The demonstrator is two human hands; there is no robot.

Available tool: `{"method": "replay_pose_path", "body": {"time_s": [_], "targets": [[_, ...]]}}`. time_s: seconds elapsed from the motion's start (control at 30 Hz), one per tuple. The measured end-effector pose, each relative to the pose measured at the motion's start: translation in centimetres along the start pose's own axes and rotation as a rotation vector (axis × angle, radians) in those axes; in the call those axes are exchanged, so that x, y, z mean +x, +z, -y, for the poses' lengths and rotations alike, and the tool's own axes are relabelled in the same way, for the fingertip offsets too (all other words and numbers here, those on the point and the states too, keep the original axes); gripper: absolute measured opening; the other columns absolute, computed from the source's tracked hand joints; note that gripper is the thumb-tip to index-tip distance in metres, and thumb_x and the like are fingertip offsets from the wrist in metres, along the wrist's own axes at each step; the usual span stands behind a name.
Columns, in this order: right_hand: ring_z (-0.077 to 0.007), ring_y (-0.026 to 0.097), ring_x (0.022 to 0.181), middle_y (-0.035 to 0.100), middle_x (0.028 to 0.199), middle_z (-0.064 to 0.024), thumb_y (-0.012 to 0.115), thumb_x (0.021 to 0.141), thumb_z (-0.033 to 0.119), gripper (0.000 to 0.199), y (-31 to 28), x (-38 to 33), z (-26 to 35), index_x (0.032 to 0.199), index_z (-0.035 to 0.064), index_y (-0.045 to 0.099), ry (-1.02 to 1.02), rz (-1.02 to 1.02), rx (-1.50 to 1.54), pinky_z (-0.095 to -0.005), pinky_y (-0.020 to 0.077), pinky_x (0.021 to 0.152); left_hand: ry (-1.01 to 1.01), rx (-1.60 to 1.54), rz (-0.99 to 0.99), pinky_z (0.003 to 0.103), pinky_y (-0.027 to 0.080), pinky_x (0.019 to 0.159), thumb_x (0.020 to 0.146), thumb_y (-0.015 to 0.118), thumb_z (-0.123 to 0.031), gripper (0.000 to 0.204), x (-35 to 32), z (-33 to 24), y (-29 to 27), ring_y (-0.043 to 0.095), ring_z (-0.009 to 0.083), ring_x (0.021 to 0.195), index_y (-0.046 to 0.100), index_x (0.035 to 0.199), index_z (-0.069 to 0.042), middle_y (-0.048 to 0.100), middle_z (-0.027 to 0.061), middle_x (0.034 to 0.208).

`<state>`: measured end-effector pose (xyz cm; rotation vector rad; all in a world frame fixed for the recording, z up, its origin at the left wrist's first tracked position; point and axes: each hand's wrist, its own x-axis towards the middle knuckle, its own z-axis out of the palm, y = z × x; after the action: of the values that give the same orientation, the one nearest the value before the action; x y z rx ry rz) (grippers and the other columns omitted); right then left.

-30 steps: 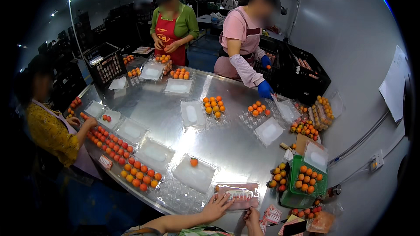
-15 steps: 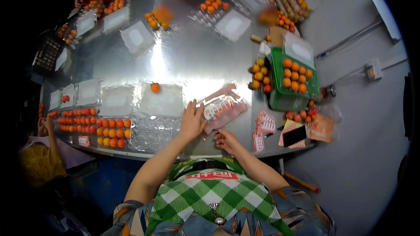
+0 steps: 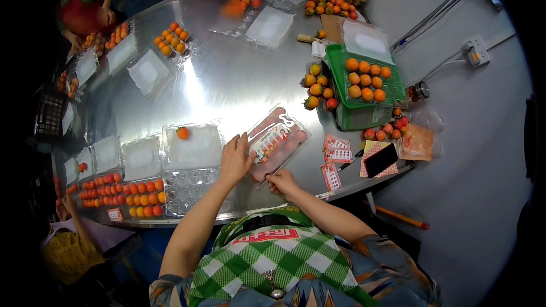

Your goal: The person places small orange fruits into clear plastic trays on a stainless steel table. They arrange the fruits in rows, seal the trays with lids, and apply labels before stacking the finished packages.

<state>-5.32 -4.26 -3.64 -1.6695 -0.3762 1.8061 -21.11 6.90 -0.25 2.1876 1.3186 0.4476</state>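
Note:
A closed clear plastic fruit box (image 3: 291, 141) with a printed label card lies slanted on the metal table in front of me; reddish round shapes show through it. My left hand (image 3: 234, 162) rests at its left edge, fingers stretched out and touching the plastic. At the box's near corner, my right hand (image 3: 282, 183) has thumb and fingers pinched on the edge. To the left of my hands sits an open plastic tray (image 3: 187, 192) with hollow round cups. Its raised lid (image 3: 196, 152) carries one orange persimmon (image 3: 182, 132).
Filled trays of persimmons (image 3: 145, 199) line the near edge at left. On the right are a green crate (image 3: 364, 115) topped with a fruit tray, loose persimmons (image 3: 319, 86), label cards (image 3: 336, 153) and a black phone (image 3: 381, 161). Other people work at the left and far sides.
The box has turned so its long side points more away from me. My right hand has closed in on its near corner. The whole view has shifted.

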Motion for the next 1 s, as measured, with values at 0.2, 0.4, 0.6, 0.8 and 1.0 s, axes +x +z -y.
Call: {"method": "replay_pose_path", "body": {"time_s": [0.2, 0.4, 0.6, 0.8, 1.0], "targets": [[-0.0112, 0.054, 0.074, 0.055, 0.084, -0.0023, 0.062, 0.083, 0.017, 0.026, -3.4, -1.3, 2.7, 0.104, 0.0079, 0.05, -0.094, -0.059, 0.256, -0.0224, 0.0429, 0.057, -0.269, -0.067, 0.224, 0.042, 0.046, 0.082, 0.081, 0.059, -0.044, 0.067, 5.6, -1.3, 0.6, 0.058, 0.0365, 0.094, 0.04, 0.133, -0.006, 0.057, 0.0241, 0.106], [-0.0171, 0.048, 0.102, 0.048, 0.107, -0.0088, 0.06, 0.081, 0.014, 0.038, 0.6, -10.0, 7.7, 0.116, 0.0046, 0.049, -0.789, 0.09, -0.158, -0.0278, 0.0434, 0.082, -0.461, -1.388, 0.429, 0.033, 0.052, 0.071, 0.084, 0.055, -0.05, 0.063, 2.5, -2.9, -2.4, 0.062, 0.0215, 0.09, 0.043, 0.133, -0.013, 0.061, 0.0128, 0.104], [-0.0306, 0.043, 0.117, 0.041, 0.131, -0.0163, 0.062, 0.077, 0.017, 0.048, 6.2, -14.3, 11.1, 0.121, 0.0049, 0.048, -1.046, 0.145, -0.671, -0.0407, 0.0358, 0.095, -0.428, -2.23, 0.448, 0.032, 0.054, 0.073, 0.086, 0.056, -0.035, 0.045, -4.2, -4.5, -9.5, 0.06, 0.0204, 0.082, 0.046, 0.118, -0.004, 0.055, 0.0095, 0.097], [-0.0375, 0.039, 0.12, 0.038, 0.133, -0.0171, 0.072, 0.065, 0.009, 0.057, 15.5, -15.6, 6.7, 0.119, 0.0071, 0.052, -1.163, 0.006, -0.941, -0.0447, 0.0342, 0.099, -0.219, -2.566, 0.583, 0.032, 0.05, 0.079, 0.082, 0.059, -0.04, 0.071, -7.7, 0.6, -13.4, 0.053, 0.0267, 0.091, 0.029, 0.136, -0.004, 0.048, 0.0172, 0.104], [-0.037, 0.039, 0.121, 0.035, 0.136, -0.0192, 0.074, 0.064, 0.008, 0.057, 22.1, -16.8, 3.0, 0.118, 0.0086, 0.056, -1.149, -0.057, -0.93, -0.0437, 0.0373, 0.096, -0.104, -2.482, 0.62, 0.032, 0.048, 0.077, 0.079, 0.058, -0.049, 0.084, -10.2, 5.8, -17.6, 0.05, 0.0285, 0.09, 0.023, 0.139, -0.003, 0.047, 0.0192, 0.103]]}}
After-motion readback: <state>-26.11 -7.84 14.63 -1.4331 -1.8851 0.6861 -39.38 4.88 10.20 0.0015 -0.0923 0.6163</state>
